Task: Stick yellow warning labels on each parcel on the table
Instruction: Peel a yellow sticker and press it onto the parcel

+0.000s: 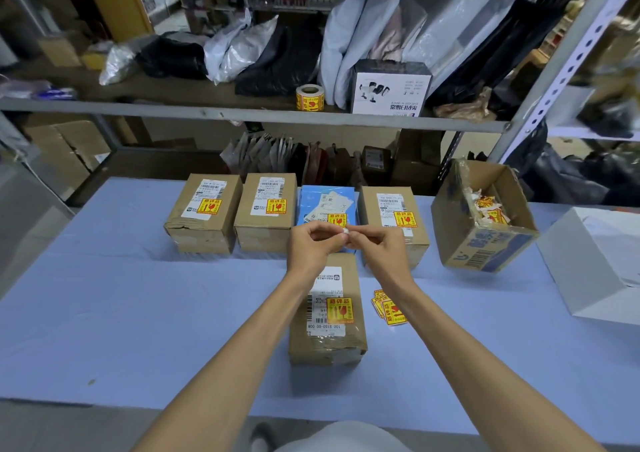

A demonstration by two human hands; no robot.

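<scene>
A row of parcels stands at the table's far side: two brown boxes (204,214) (266,211), a blue parcel (325,202) and another brown box (393,221), each bearing a yellow warning label. A fifth brown parcel (329,313) lies nearer me, with a yellow label (340,310) on its top. My left hand (313,245) and my right hand (375,247) meet above it, both pinching a small crumpled white scrap (345,232). Loose yellow labels (388,308) lie to the right of the near parcel.
An open cardboard box (485,219) holding crumpled label backings stands tilted at the back right. A white box (595,261) sits at the right edge. A roll of yellow labels (310,98) rests on the shelf behind, among bags.
</scene>
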